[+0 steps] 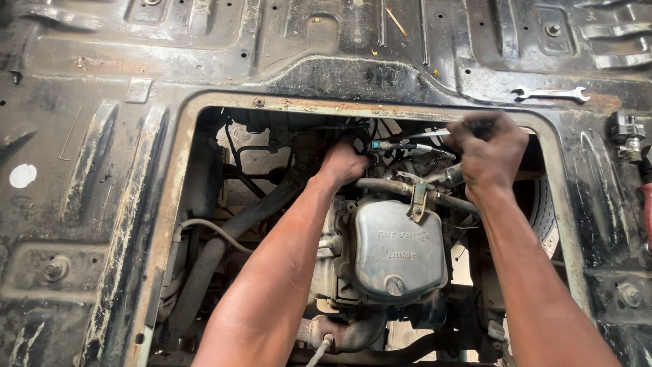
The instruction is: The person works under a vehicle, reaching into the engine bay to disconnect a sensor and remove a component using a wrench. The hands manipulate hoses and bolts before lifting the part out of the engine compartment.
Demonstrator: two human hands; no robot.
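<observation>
Both forearms are bare to the elbow, no sleeves, gloves, watch or rings; grease smudges the right hand (487, 153).

A rectangular opening in the dirty sheet-metal floor panel (102, 204) holds the grey metal engine cover (397, 248) at its middle. A thick black rubber hose (224, 238) runs left of it. A steel open-ended spanner (551, 93) lies on the panel beyond the opening's far right corner.

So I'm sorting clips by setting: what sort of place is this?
Probably a vehicle repair spot, seen from inside a vehicle. A hatch cut in the worn metal floor exposes the engine, both hands work among its hoses, and an open-end spanner lies on the floor.
</observation>
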